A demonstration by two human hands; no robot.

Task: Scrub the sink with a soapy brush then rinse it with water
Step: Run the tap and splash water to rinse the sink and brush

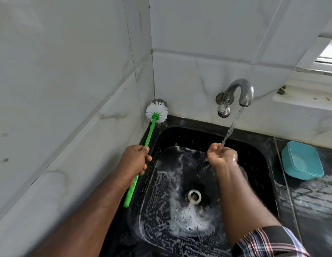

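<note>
One green-handled brush is resting in your left hand, fingers curled round its handle, its white bristle head up against the tiled corner past the far-left corner of the black sink. Your right hand is cupping loosely, holding nothing, under one running tap. Suds are lying round one drain. One blue tub is sitting on the counter's right side.

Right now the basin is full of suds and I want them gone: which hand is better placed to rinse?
The right hand. It is cupped under the tap's running stream, above the foamy sink. The left hand grips the green brush, held up at the wall corner.
</note>
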